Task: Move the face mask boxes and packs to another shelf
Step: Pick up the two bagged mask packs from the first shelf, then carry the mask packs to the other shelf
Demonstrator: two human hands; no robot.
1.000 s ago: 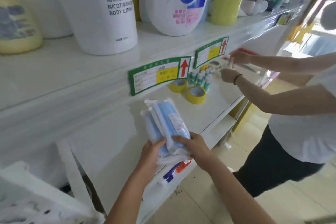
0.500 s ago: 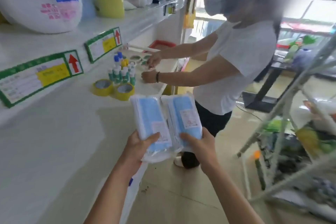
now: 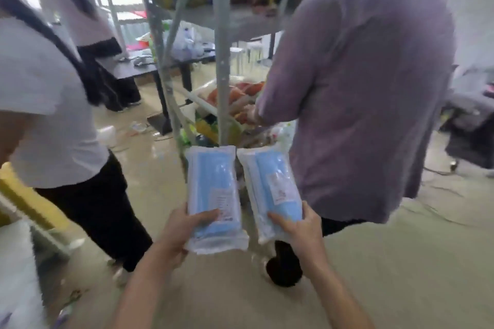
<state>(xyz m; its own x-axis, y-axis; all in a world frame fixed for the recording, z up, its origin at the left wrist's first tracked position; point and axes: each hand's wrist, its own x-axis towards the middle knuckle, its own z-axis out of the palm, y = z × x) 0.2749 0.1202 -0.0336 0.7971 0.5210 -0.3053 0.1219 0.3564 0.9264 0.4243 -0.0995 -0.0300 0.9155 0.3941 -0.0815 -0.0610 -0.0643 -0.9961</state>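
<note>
Grip: left hand point(image 3: 178, 232) curls round lower end of left mask pack point(image 3: 213, 196), thumb on top; right hand point(image 3: 299, 230) holds right mask pack point(image 3: 271, 191) likewise. Both packs in mid-air, side by side, almost touching, above floor point(image 3: 374, 262), in front of metal shelf rack point(image 3: 223, 48). Progress, judged: transit stage; packs not yet on any shelf, placement outstanding; no boxes seen. Packs: clear plastic sleeves, light-blue masks, small white label w/ red print, illegible. Two bystanders flank rack; may obstruct access.
</note>
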